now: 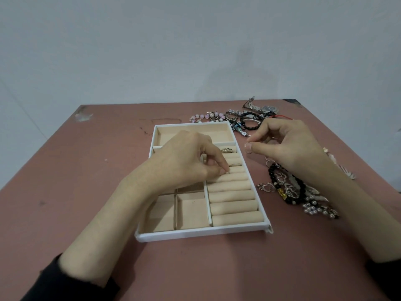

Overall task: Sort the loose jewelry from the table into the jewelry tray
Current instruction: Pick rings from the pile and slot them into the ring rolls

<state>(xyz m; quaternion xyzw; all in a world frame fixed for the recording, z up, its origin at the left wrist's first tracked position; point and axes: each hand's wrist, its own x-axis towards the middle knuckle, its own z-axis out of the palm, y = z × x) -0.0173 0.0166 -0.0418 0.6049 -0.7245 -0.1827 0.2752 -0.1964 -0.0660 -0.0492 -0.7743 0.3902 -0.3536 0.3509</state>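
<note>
Right hand [288,146] pinches thin ring [248,152] just beside jewelry tray [201,234].

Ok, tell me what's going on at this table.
A person is sorting jewelry into a white tray. The left hand is over the tray, fingertips pinched down at the ring rolls; whether it holds anything is unclear. The right hand pinches a thin ring just beside the tray. A plain ring and an ornate ring sit in the rolls. A right pile and a far pile of loose pieces lie on the table.
</note>
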